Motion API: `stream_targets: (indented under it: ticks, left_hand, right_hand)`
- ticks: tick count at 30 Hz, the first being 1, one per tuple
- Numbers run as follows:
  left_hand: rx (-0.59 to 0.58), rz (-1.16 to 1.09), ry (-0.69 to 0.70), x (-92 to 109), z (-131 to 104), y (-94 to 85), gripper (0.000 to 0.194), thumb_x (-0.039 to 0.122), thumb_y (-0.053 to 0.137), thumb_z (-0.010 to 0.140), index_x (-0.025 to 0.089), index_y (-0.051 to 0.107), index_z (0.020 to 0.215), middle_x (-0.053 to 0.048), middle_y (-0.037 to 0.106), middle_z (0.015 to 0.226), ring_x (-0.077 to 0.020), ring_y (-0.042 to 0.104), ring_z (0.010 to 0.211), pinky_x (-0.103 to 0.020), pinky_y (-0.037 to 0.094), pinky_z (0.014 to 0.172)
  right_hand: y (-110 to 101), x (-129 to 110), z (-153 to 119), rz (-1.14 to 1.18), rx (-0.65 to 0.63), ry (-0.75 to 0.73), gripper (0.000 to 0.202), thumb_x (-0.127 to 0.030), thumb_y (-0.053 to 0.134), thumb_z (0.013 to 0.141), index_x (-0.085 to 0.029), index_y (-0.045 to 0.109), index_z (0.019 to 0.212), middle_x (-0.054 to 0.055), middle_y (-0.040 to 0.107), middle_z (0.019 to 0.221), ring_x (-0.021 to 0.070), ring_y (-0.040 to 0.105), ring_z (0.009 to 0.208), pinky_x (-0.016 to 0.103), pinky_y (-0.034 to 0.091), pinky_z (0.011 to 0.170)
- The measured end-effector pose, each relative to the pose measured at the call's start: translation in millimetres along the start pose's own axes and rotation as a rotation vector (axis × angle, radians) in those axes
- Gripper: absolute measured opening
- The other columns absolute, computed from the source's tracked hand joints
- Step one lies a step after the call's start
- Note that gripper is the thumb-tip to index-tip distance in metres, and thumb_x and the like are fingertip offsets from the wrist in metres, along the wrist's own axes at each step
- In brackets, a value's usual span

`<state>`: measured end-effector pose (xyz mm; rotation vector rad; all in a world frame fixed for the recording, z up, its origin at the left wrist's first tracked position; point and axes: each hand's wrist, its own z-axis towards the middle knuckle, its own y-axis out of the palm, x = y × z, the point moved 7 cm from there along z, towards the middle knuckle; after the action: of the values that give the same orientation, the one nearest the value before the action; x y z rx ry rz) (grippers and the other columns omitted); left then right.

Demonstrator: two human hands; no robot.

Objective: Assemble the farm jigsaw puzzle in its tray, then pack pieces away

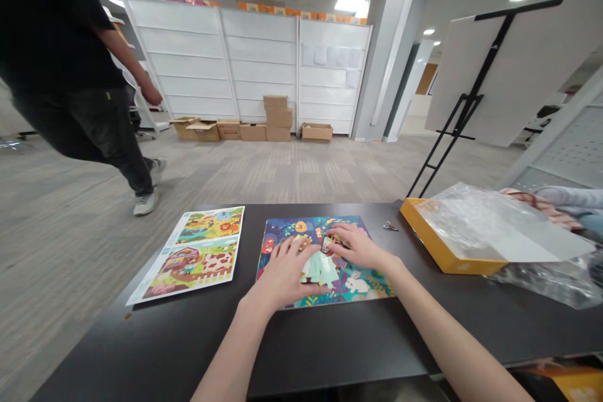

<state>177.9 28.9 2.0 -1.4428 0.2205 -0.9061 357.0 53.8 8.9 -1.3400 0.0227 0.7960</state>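
Observation:
A colourful jigsaw puzzle (358, 286) in its board lies on the black table, showing a figure in a pale green dress and a white rabbit. Over its left half rests my left hand (285, 270), fingers spread and touching the picture, with nothing visibly held. My right hand (355, 245) reaches in from the right, its fingers curled at a small puzzle piece (326, 244) near the figure's upper part. Both hands cover parts of the picture, and the right fingertips are partly hidden.
Left of the puzzle lies a picture sheet (195, 264) with farm and animal scenes. At right sits a yellow box (443, 257) with clear plastic wrapping (461, 220), near a small metal clip (391, 226). A person (89, 75) walks past at left; cardboard boxes (277, 122) stand beyond.

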Motion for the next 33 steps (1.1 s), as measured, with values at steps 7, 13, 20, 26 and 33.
stream_targets:
  ticks: [7, 13, 20, 26, 33]
  left_hand:
    - [-0.005, -0.032, 0.009, -5, -11, -1.4, 0.072, 0.048, 0.08, 0.068, 0.028, 0.053, 0.132, -0.009, 0.048, 0.15, -0.0356, 0.032, 0.145, -0.054, 0.029, 0.118]
    - [0.008, -0.075, -0.031, -7, -22, -11.4, 0.064, 0.037, 0.076, 0.071, 0.026, 0.052, 0.129, -0.01, 0.049, 0.148, -0.0343, 0.035, 0.144, -0.053, 0.03, 0.117]
    - [0.015, -0.088, -0.041, -16, -25, -14.0, 0.062, 0.038, 0.074, 0.075, 0.027, 0.051, 0.131, -0.01, 0.051, 0.146, -0.0322, 0.04, 0.14, -0.051, 0.033, 0.114]
    - [0.037, -0.056, -0.099, -21, -23, -17.4, 0.059, 0.04, 0.074, 0.075, 0.027, 0.052, 0.128, -0.009, 0.054, 0.141, -0.0334, 0.045, 0.134, -0.052, 0.038, 0.11]
    - [0.058, 0.018, -0.184, -22, -19, -15.1, 0.06, 0.05, 0.073, 0.075, 0.02, 0.052, 0.122, -0.014, 0.057, 0.13, -0.0356, 0.049, 0.127, -0.051, 0.044, 0.101]
  right_hand:
    - [-4, -1, -10, 0.005, -0.053, 0.035, 0.037, -0.048, 0.06, 0.093, -0.023, 0.065, 0.121, 0.012, 0.064, 0.119, 0.0273, 0.059, 0.112, 0.042, 0.047, 0.098]
    - [-19, 14, -20, -0.066, -0.185, 0.158, 0.038, -0.051, 0.07, 0.083, -0.02, 0.066, 0.105, 0.008, 0.064, 0.097, 0.0231, 0.059, 0.087, 0.033, 0.046, 0.075]
    - [-35, 27, -36, -0.035, -0.342, 0.406, 0.039, -0.05, 0.076, 0.071, -0.02, 0.061, 0.091, 0.003, 0.065, 0.084, 0.0183, 0.057, 0.07, 0.026, 0.037, 0.057]
    - [-48, 57, -58, -0.067, -0.403, 0.598, 0.044, -0.058, 0.079, 0.064, -0.02, 0.066, 0.083, 0.005, 0.07, 0.08, 0.0212, 0.063, 0.071, 0.027, 0.039, 0.056]
    - [-52, 39, -38, -0.214, -0.123, 0.381, 0.059, -0.066, 0.063, 0.082, -0.018, 0.069, 0.116, 0.016, 0.068, 0.115, 0.0304, 0.063, 0.104, 0.039, 0.048, 0.09]
